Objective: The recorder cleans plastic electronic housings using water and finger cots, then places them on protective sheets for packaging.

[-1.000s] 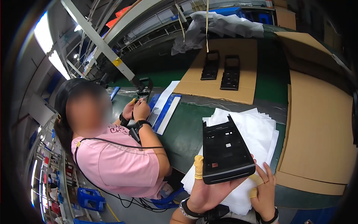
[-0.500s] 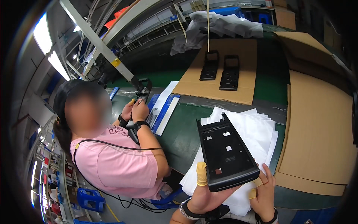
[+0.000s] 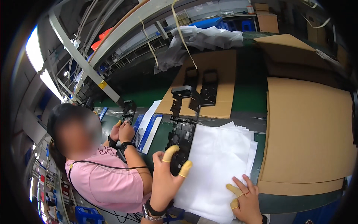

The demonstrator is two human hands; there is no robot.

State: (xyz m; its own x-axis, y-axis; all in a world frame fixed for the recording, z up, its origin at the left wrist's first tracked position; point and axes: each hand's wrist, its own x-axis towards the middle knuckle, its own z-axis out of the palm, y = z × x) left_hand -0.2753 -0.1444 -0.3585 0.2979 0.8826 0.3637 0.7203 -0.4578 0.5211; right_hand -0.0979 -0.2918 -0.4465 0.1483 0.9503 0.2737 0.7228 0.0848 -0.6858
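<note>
My left hand (image 3: 166, 183), with yellow finger cots on its thumb and a finger, is closed on the lower end of a black plastic housing (image 3: 182, 136). The housing stands lengthwise away from me, its ribbed inner side showing and its open rectangular frame at the far end. It overlaps the left edge of a stack of thin white sheets (image 3: 220, 153). On the near right part of that stack lies my right hand (image 3: 246, 201), fingers apart, two of them in yellow cots. Nothing shows in it.
To my left, a co-worker in a pink shirt (image 3: 108, 183) handles another black part (image 3: 129, 110) beside a blue-and-white tray (image 3: 149, 128). Two similar black housings (image 3: 209, 87) lie on cardboard (image 3: 223, 74) ahead. Large cardboard sheets (image 3: 305, 130) cover the right. Straps hang overhead.
The housing has been turned over, from its smooth side to its ribbed inside, and moved left, off most of the sheets. My right hand has come down onto the white sheets. The view has shifted.
</note>
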